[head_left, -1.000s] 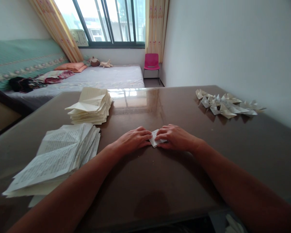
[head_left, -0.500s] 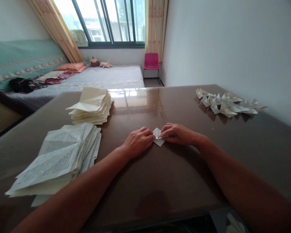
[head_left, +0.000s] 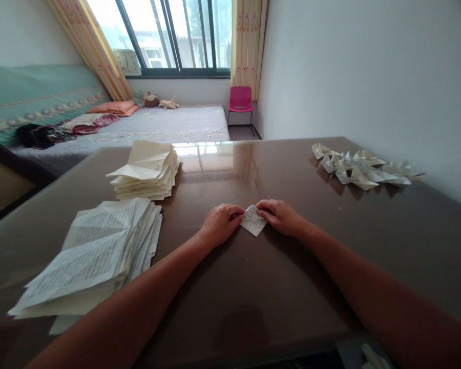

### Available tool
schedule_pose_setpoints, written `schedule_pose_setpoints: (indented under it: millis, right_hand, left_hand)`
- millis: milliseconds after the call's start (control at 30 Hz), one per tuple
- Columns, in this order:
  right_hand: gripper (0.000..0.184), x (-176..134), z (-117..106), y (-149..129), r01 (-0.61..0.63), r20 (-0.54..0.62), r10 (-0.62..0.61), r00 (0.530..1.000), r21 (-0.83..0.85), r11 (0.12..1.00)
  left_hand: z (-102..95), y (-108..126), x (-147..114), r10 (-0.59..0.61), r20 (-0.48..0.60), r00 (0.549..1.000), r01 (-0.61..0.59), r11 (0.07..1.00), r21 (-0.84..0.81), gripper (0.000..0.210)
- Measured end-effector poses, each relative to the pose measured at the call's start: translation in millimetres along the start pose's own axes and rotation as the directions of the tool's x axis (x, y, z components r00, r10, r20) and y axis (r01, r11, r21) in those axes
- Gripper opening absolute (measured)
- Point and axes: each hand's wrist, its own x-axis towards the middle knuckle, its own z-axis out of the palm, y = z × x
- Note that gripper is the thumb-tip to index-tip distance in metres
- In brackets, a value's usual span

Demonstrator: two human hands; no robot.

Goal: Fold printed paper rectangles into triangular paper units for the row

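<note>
A small folded square of printed paper (head_left: pixel 254 221) lies on the brown table, turned so that one corner points toward me. My left hand (head_left: pixel 222 223) pinches its left corner between thumb and fingers. On the other side, my right hand (head_left: pixel 281 215) grips the upper right edge, fingertips closed on the paper. Both forearms rest low over the table. How many layers the paper has cannot be made out.
To the left lie a stack of creased printed sheets (head_left: pixel 88 256) and, behind it, a stack of yellowish folded sheets (head_left: pixel 148 171). Several folded paper pieces (head_left: pixel 363 169) stand at the table's far right. Beyond the table (head_left: pixel 200 312) are a bed (head_left: pixel 195 120) and a pink chair (head_left: pixel 241 99).
The fold across the paper's middle now lies flat, and more of its front face shows. My right fingers have shifted to its upper right edge. The whole view has tilted slightly.
</note>
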Motion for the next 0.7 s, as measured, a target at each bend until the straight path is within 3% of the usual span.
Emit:
schedule_pose_setpoints:
  millis: [167, 333, 567, 633, 700]
  right_hand:
    - [0.016, -0.7, 8.9, -5.3, -0.158, -0.100, 0.149, 0.984, -0.098, 0.982]
    - [0.013, -2.4, 8.1, -9.6, -0.143, -0.112, 0.121, 0.986, -0.216, 0.966]
    - [0.013, -1.2, 6.4, -10.8, -0.135, -0.097, 0.116, 0.988, -0.225, 0.965]
    - [0.013, -0.9, 6.8, -11.1, -0.133, -0.095, 0.114, 0.989, -0.223, 0.966]
    - [0.014, -0.8, 7.0, -11.1, -0.130, -0.096, 0.111, 0.989, -0.223, 0.966]
  left_hand:
    - [2.4, 7.1, 1.2, -0.036, -0.004, 0.999, 0.036, 0.989, 0.146, 0.023]
    - [1.9, 12.8, 1.7, -0.047, 0.020, 0.999, 0.040, 0.964, 0.263, 0.027]
    - [4.6, 14.8, -0.4, -0.042, 0.030, 0.999, 0.028, 0.933, 0.359, 0.028]
    - [4.9, 14.4, -2.0, 0.014, 0.010, 1.000, -0.017, 0.928, 0.373, 0.027]
    - [4.1, 13.2, -3.3, 0.141, 0.027, 0.990, -0.141, 0.922, 0.361, 0.026]
